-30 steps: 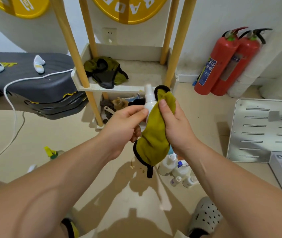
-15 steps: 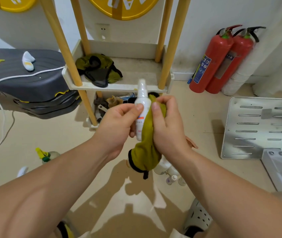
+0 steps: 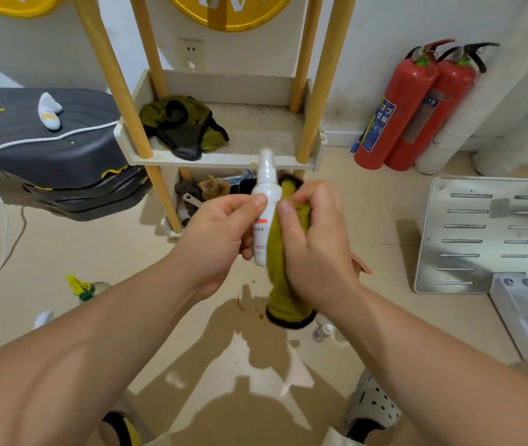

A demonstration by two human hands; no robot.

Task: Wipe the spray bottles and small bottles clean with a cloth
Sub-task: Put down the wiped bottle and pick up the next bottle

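My left hand [image 3: 216,235] grips a white spray bottle [image 3: 266,188] upright in front of me, thumb and fingers round its lower body. My right hand [image 3: 315,244] holds an olive-green cloth [image 3: 283,294] with a black edge and presses it against the bottle's right side. The cloth hangs down below my hand. A small bottle [image 3: 320,331] stands on the floor under my right forearm, partly hidden. A bottle with a yellow-green trigger [image 3: 84,288] stands on the floor at the left.
A white shelf [image 3: 224,157] with yellow posts stands ahead, a green-black cloth [image 3: 182,127] on it. Two red fire extinguishers [image 3: 414,104] lean by the wall. A grey metal plate [image 3: 488,233] lies at the right, a black case [image 3: 47,149] at the left.
The cloth has slid down from the bottle's top to its body, so the nozzle now shows. My right hand has closed tighter round the cloth. Both hands sit lower in view.
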